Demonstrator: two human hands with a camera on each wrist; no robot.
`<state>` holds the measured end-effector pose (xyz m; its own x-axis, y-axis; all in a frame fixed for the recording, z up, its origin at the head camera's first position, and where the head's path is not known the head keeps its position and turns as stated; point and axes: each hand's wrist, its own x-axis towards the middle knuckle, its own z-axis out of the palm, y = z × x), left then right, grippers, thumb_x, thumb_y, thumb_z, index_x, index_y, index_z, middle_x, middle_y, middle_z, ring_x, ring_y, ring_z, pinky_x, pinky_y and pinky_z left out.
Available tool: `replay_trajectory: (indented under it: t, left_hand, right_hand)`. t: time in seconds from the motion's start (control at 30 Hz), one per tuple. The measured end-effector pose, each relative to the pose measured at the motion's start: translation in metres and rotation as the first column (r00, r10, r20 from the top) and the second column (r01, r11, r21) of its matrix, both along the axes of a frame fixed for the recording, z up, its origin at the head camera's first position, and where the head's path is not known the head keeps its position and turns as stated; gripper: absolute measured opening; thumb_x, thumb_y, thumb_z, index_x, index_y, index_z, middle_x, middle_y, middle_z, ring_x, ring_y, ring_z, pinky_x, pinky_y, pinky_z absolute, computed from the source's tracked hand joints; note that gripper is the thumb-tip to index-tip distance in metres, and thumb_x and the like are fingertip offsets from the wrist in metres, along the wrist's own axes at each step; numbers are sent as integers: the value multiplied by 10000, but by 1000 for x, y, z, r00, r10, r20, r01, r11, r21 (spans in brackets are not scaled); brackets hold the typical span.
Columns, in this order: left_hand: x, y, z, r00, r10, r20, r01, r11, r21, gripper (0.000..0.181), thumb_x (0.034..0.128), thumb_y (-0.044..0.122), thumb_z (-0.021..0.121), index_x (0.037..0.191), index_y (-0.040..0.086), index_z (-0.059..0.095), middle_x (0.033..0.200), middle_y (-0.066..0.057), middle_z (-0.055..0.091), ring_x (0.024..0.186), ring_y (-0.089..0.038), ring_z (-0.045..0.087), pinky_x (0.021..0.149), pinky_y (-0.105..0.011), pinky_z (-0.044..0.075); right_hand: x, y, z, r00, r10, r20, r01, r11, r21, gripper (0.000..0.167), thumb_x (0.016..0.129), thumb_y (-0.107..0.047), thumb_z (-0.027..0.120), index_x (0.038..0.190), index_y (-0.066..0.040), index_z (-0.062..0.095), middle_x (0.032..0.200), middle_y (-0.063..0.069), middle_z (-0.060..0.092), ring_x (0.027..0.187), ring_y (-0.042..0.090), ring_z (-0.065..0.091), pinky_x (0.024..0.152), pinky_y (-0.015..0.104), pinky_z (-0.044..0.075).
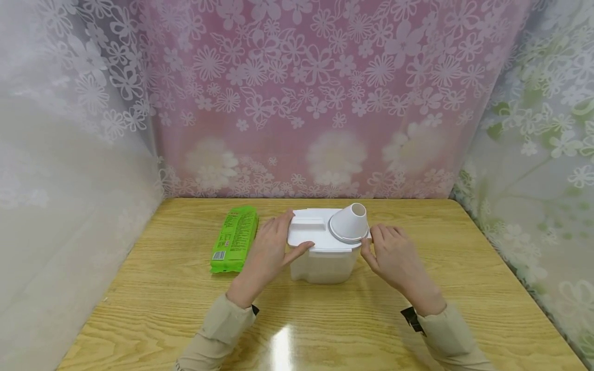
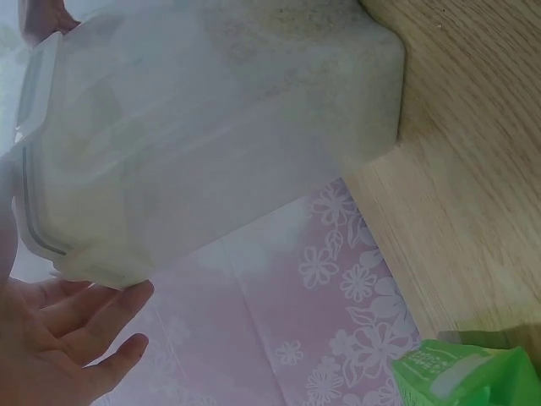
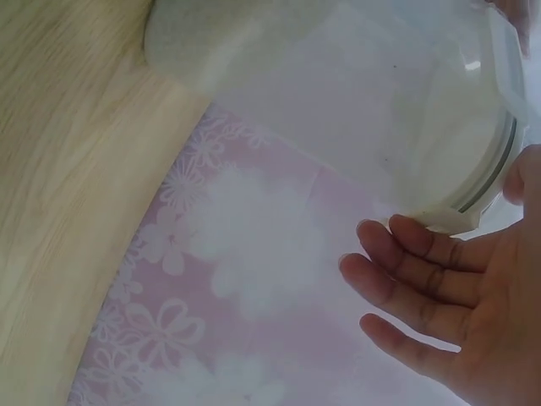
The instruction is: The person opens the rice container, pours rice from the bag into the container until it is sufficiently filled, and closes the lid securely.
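Observation:
A translucent plastic storage container (image 1: 322, 269) stands upright on the table, its white lid (image 1: 303, 241) on top. A white cone-shaped cup (image 1: 347, 224) sits over the lid's right part. Pale grains (image 2: 296, 21) show at the container's bottom in the left wrist view. My left hand (image 1: 271, 242) grips the lid's left end, thumb along the near edge. At the opposite end my right hand (image 1: 394, 255) holds the lid's edge between thumb and fingers. In the right wrist view, fingertips (image 3: 406, 228) touch the side clasp under the lid.
A bright green printed package (image 1: 235, 239) lies on the wooden table (image 1: 153, 309), left of the container and close to my left hand. Flowered curtains (image 1: 301, 103) hang behind the table and along both sides.

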<state>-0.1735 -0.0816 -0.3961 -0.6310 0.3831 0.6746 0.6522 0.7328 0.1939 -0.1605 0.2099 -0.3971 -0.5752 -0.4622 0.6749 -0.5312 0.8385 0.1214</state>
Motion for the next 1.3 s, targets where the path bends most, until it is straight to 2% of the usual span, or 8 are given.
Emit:
replay_trajectory:
  t: [0.13,0.3,0.47,0.57,0.73,0.9,1.1,1.3]
  left_hand:
    - [0,1,1,1000,4,-22,-4,1000,-11,781,861,494,774,1332,-74,519,1111,-191,686,989,-307,682,946,-473,533]
    - [1,2,1,999,19,-26,-19,1000,-17,794,860,507,768,1337,-77,519,1143,-208,686,1022,-322,684,975,-482,521]
    - [3,3,-1,997,49,-52,-51,997,-49,810,872,523,749,1355,-83,514,1180,-222,683,1062,-338,679,1001,-495,503]
    - [3,2,-3,995,59,-79,-64,996,-63,807,889,536,725,1358,-84,509,1186,-221,679,1051,-339,674,999,-496,500]
    - [4,1,-3,995,56,-80,-61,996,-69,800,930,564,654,1381,-76,490,1223,-222,666,1070,-341,666,1002,-510,494]
    - [7,-2,-1,999,51,-3,-51,997,-63,805,927,527,672,1446,-47,448,1309,-214,639,1145,-349,647,1052,-542,455]
    - [14,-8,-1,998,31,63,-28,999,-44,851,898,457,733,1522,-13,396,1444,-186,558,1226,-354,603,1069,-590,423]
    - [18,-14,-5,999,43,9,-42,994,-96,914,863,437,778,1522,-53,378,1463,-208,532,1242,-371,594,1067,-573,437]
  right_hand:
    - [1,-1,-2,999,-4,48,6,1000,-30,344,977,-256,362,789,-20,527,685,67,508,598,259,553,725,499,546]
    - [3,0,0,993,0,119,7,998,-59,249,954,-215,461,828,-26,562,728,69,567,641,256,600,752,513,553]
    - [8,2,4,976,-4,219,21,997,-77,165,971,-188,534,894,-46,569,787,73,607,674,224,581,729,491,534]
    - [10,3,6,964,-30,265,48,997,-64,181,1002,-213,543,947,-45,576,828,90,622,703,245,587,728,489,524]
    - [12,5,7,953,-59,297,84,994,-73,328,1037,-275,553,1187,13,603,1081,191,680,943,400,677,834,576,531]
    - [13,8,7,967,-6,256,40,991,-129,494,1033,-348,591,1392,-14,532,1239,217,640,1060,429,656,846,595,531]
    - [13,8,3,979,35,199,-20,997,-77,777,967,-564,601,1435,46,484,1280,240,610,1094,424,646,846,576,549]
    - [14,2,-4,986,30,165,-16,996,-84,929,909,-654,613,1427,100,453,1293,284,592,1123,448,628,867,599,538]
